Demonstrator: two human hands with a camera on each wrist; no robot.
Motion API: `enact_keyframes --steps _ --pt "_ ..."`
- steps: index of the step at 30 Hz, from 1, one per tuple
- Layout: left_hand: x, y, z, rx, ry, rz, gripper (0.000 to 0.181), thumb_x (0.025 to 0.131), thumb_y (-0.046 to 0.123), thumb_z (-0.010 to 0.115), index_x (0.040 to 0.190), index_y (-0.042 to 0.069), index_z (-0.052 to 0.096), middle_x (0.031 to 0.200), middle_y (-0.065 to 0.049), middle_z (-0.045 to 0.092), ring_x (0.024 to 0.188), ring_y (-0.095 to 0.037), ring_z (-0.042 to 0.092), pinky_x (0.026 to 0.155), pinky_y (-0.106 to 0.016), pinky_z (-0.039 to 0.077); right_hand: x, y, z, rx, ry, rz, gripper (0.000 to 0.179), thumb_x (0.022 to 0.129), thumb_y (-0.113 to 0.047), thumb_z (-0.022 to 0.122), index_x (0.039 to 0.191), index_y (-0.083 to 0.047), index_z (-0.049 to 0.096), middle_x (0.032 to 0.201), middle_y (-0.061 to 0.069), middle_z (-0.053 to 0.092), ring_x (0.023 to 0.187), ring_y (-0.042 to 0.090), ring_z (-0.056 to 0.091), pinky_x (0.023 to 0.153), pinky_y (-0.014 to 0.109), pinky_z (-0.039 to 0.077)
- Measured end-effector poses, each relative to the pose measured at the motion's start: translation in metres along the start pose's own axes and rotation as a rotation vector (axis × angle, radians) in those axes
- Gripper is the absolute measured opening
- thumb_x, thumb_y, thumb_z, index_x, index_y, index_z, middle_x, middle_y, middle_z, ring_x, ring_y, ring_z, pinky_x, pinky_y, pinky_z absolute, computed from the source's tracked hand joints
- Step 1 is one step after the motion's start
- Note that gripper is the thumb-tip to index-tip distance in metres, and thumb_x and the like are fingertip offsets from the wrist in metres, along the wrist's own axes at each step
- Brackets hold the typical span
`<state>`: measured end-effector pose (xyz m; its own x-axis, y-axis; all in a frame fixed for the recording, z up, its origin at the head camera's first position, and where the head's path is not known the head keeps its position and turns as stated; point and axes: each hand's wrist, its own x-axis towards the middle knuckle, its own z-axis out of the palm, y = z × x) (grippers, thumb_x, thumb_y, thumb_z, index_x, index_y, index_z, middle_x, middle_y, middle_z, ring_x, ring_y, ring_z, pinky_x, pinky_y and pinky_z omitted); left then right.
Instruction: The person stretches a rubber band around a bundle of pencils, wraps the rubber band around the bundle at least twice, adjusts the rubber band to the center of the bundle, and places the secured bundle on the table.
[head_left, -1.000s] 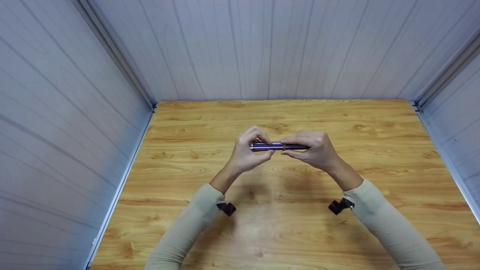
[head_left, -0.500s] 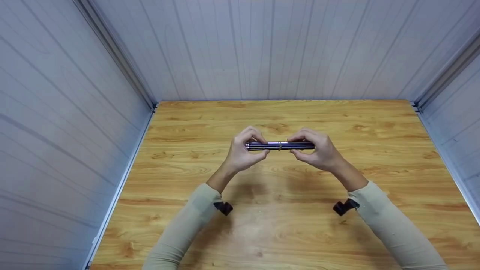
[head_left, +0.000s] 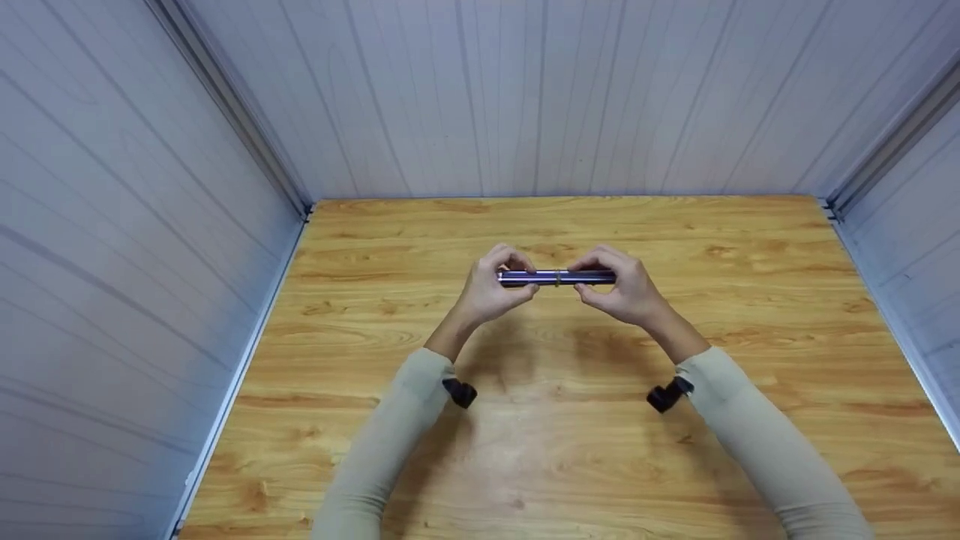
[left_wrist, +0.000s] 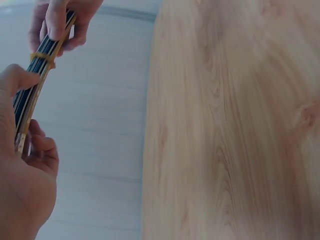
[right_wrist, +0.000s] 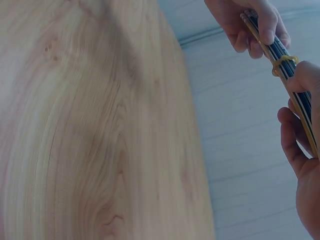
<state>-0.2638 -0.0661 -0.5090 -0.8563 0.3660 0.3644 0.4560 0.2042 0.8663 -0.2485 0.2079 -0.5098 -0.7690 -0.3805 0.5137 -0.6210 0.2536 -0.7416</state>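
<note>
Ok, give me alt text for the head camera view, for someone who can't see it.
Two hands hold a slim dark bundle of sticks level above a wooden table, the left hand gripping one end and the right hand the other. A yellow rubber band circles its middle. Pale panelled walls surround the table.

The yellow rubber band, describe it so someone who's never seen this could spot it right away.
Start at the wooden table inside the pale panelled walls. Above its middle, the left hand and the right hand hold a dark, slim bundle of sticks level between them. The rubber band is the thin yellow loop wrapped round the bundle's middle, in the gap between the hands, the only yellow ring on the dark bundle.
</note>
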Motion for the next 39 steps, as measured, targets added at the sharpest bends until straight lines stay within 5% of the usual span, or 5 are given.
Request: enact_keyframes --steps 12,24,28,32,39 --pt "0.008 -0.036 0.002 0.03 -0.06 -0.109 0.019 0.092 -0.003 0.076 0.11 -0.001 0.076 0.117 -0.021 0.074 0.101 -0.014 0.062 0.086 -0.025 0.053 -0.002 0.039 0.007 0.001 0.022 0.185 0.025 0.094 0.007 0.082 0.118 -0.001 0.083 0.114 0.022 0.078 0.097 0.001 0.068 0.083 0.016 0.059" --pt "-0.005 -0.057 0.0 0.186 -0.145 -0.263 0.022 0.101 -0.006 0.077 0.121 0.001 0.083 0.127 -0.02 0.079 0.12 -0.032 0.075 0.096 -0.032 0.062 -0.019 0.064 0.014 -0.081 -0.073 0.382 0.027 0.1 -0.002 0.083 0.127 0.001 0.081 0.126 0.024 0.079 0.109 0.023 0.075 0.089 0.01 0.054" --pt "-0.008 -0.069 0.0 0.223 -0.21 -0.307 0.027 0.101 -0.005 0.077 0.124 0.007 0.085 0.134 -0.016 0.078 0.128 -0.033 0.073 0.109 -0.045 0.062 -0.025 0.07 0.016 -0.119 -0.134 0.462 0.028 0.103 -0.006 0.082 0.13 0.0 0.08 0.131 0.023 0.079 0.121 0.038 0.075 0.101 0.029 0.06" --pt "-0.009 -0.113 0.005 0.267 -0.235 -0.281 0.028 0.101 0.001 0.079 0.122 0.016 0.087 0.131 -0.007 0.081 0.127 -0.024 0.074 0.11 -0.039 0.06 -0.029 0.074 0.02 -0.152 -0.183 0.51 0.029 0.103 -0.008 0.081 0.132 -0.001 0.08 0.134 0.023 0.077 0.129 0.042 0.072 0.112 0.054 0.058" --pt "-0.009 -0.142 0.012 0.369 -0.24 -0.218 0.026 0.098 0.001 0.082 0.119 0.015 0.087 0.124 -0.006 0.084 0.119 -0.024 0.078 0.106 -0.039 0.062 -0.029 0.075 0.025 -0.226 -0.202 0.502 0.026 0.102 -0.011 0.083 0.127 -0.004 0.082 0.127 0.02 0.074 0.124 0.042 0.068 0.111 0.059 0.053"
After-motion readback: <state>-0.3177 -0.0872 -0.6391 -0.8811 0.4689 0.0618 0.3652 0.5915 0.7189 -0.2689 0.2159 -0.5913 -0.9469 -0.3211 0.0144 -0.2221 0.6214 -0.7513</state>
